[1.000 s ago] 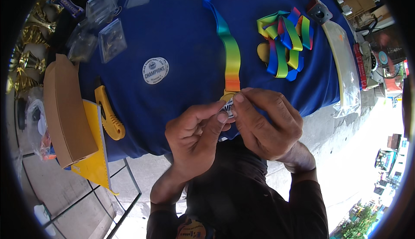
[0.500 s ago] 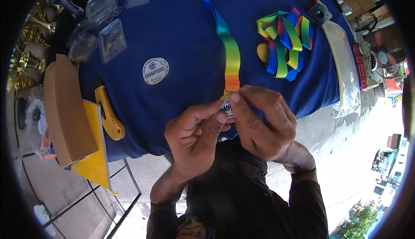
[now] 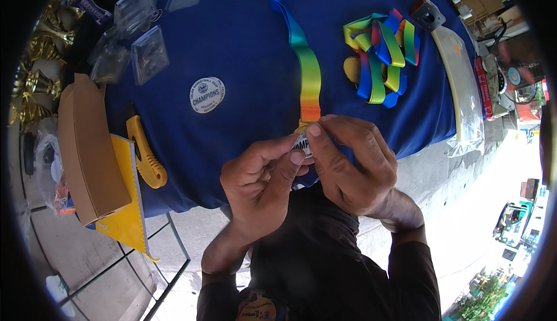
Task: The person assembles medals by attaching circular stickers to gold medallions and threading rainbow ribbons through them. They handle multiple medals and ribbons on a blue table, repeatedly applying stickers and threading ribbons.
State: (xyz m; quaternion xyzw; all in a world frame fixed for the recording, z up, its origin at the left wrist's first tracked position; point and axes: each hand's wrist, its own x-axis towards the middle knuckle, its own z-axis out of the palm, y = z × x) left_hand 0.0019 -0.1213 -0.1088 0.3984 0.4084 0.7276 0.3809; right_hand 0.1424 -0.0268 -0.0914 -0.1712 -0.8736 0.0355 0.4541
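Between my two hands, at the near edge of the blue-covered table, is a gold medal (image 3: 302,145) with a white printed round sticker on its face. My left hand (image 3: 259,180) grips its left side with thumb and forefinger. The thumb and fingers of my right hand (image 3: 358,164) are closed on its upper right side. Both hands cover much of the medal. Its rainbow ribbon (image 3: 310,77) runs away from me up the cloth. Left of the ribbon lies a loose white round sticker (image 3: 207,95), flat on the cloth.
A tangle of rainbow ribbons (image 3: 380,57) with a gold medal (image 3: 351,69) lies to the right. At left are a yellow cutter (image 3: 146,153), a brown cardboard box (image 3: 93,153), a yellow set square (image 3: 125,205) and clear plastic cases (image 3: 149,54). Gold trophies (image 3: 43,83) stand farther left.
Both hands stay at the medal in almost the same pose. The whole view has shifted very slightly; nothing has been let go or picked up.
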